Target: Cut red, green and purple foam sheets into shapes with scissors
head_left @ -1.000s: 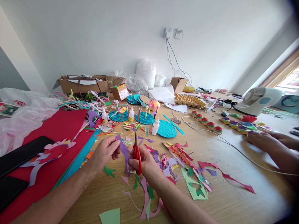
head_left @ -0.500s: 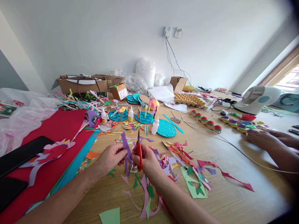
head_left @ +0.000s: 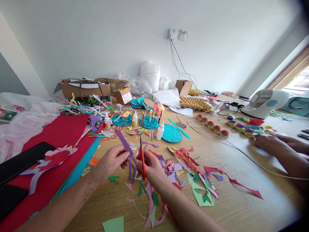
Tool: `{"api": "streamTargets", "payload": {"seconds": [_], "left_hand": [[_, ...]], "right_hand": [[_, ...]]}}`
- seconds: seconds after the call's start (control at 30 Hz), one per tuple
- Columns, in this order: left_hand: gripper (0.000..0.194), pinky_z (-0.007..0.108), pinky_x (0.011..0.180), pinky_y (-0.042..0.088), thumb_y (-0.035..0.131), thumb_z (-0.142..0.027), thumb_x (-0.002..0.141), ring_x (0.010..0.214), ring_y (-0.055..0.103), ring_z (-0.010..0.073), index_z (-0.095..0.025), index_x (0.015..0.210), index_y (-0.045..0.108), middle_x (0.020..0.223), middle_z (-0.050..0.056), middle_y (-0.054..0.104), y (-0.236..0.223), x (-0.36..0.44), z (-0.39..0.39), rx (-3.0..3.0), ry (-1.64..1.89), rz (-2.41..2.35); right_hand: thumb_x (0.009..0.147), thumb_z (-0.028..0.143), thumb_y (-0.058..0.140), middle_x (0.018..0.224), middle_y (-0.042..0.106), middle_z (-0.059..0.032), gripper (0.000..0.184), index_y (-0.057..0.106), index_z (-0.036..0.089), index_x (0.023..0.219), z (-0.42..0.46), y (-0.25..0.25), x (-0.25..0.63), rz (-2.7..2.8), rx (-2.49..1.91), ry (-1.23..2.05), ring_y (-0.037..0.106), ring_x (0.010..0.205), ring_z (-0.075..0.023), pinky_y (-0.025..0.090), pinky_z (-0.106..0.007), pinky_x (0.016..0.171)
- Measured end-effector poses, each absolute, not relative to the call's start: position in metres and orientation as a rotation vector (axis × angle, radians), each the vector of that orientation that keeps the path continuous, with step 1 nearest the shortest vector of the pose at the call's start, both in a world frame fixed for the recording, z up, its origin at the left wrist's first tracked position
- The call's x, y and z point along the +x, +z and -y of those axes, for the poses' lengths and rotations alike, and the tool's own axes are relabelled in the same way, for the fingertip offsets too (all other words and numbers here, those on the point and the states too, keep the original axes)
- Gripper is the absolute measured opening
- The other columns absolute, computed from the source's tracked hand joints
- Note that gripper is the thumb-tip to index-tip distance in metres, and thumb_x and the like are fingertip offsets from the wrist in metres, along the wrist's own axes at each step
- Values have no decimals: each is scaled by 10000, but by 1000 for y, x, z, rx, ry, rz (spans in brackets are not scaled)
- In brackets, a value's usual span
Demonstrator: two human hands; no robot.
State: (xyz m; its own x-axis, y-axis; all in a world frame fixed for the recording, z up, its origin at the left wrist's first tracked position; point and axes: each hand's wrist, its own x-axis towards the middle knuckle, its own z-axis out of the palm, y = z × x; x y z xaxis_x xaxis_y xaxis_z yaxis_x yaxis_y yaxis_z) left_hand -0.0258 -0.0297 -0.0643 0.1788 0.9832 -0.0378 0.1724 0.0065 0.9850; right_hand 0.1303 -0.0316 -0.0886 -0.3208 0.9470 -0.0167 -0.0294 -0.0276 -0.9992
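Observation:
My left hand (head_left: 116, 158) pinches a strip of purple paper (head_left: 123, 140) that slants up to the left. Red-handled scissors (head_left: 142, 161) are gripped in my right hand (head_left: 152, 167), their dark blades pointing up and looking nearly closed. The right thumb and fingertips are close to the lower end of the strip; whether they touch it I cannot tell. Below and to the right of my hands lie colourful paper scraps (head_left: 171, 170). A green paper offcut (head_left: 199, 190) rests right of my right forearm, and a light green piece (head_left: 113, 224) is at the front edge.
Red paper sheets (head_left: 65, 132) carry two black phones at left. Glue bottles (head_left: 160, 131) stand by blue discs (head_left: 172, 132). A pen (head_left: 178, 161) lies among scraps. A white cable (head_left: 231, 143) crosses the right side, near another person's hands (head_left: 272, 145), painted egg-carton pieces and a fan (head_left: 265, 103).
The purple strip was turned more upright and drawn toward the scissors, then tilted back to the left. My right hand keeps hold of the scissors, shifting only slightly.

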Motion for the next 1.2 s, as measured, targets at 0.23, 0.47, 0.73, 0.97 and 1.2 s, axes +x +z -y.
{"api": "streamTargets", "payload": {"seconds": [0.23,0.47,0.73,0.97,1.2], "left_hand": [[161,230,532,475,578,-323,730,614,572,128,-163,722,593,656,-2,598,-48,-39,29,1269,1120,-1202],[150,213,537,478,576,-309,758,612,597,114,-162,726,585,694,-5,620,-49,-39,31,1223,1030,-1140],[165,227,523,467,591,-318,710,554,585,112,-156,684,582,652,-5,619,-48,-34,32,1204,965,-1180],[166,238,527,468,583,-325,708,556,587,119,-161,685,584,649,-6,618,-48,-32,33,1214,938,-1191],[176,237,524,464,588,-333,700,553,586,120,-158,688,589,651,0,622,-49,-32,33,1207,942,-1182]], "right_hand": [[782,323,510,488,393,53,244,435,176,602,39,-79,132,1741,-1157,1341,361,467,-78,248,-194,434],[801,282,463,499,369,56,210,432,178,622,40,-80,131,1830,-1122,1323,345,478,-80,236,-198,446],[800,269,455,518,357,54,220,415,179,604,41,-80,131,1851,-1097,1276,334,495,-81,233,-201,457],[811,271,448,545,345,50,225,426,172,610,39,-83,130,1875,-1081,1227,317,517,-81,239,-196,461],[820,313,450,559,328,48,258,413,172,606,40,-84,129,1853,-1076,1242,295,530,-82,227,-197,462]]}}
